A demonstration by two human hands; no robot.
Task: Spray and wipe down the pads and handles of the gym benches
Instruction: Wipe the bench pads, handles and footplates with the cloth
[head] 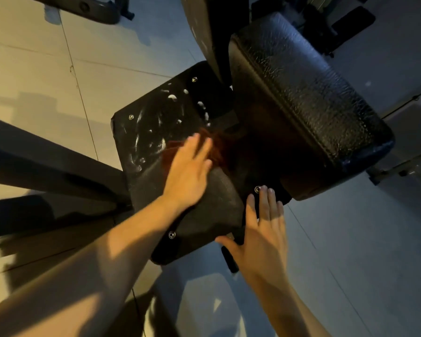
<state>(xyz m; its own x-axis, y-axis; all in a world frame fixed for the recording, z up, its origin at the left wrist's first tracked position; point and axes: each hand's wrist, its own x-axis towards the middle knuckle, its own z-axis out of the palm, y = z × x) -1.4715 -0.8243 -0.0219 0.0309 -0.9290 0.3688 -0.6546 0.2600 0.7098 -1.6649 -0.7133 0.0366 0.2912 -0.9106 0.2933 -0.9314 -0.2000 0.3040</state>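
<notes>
A black padded bench seat (156, 132) fills the middle of the view, with white streaks of foam (153, 127) on its far left part. My left hand (188, 173) lies flat, fingers straight, pressing a dark red cloth (219, 147) onto the seat. My right hand (265, 227) rests open on the seat's near right edge, fingers straight, next to a metal stud (257, 189). A second black cracked pad (309, 100) rises to the right, above the seat.
A dark metal frame bar (54, 164) runs in from the left to the seat. Another black machine base (93, 10) sits at the top left, and more equipment (345, 23) at the top right. Pale tiled floor (350, 251) surrounds the bench.
</notes>
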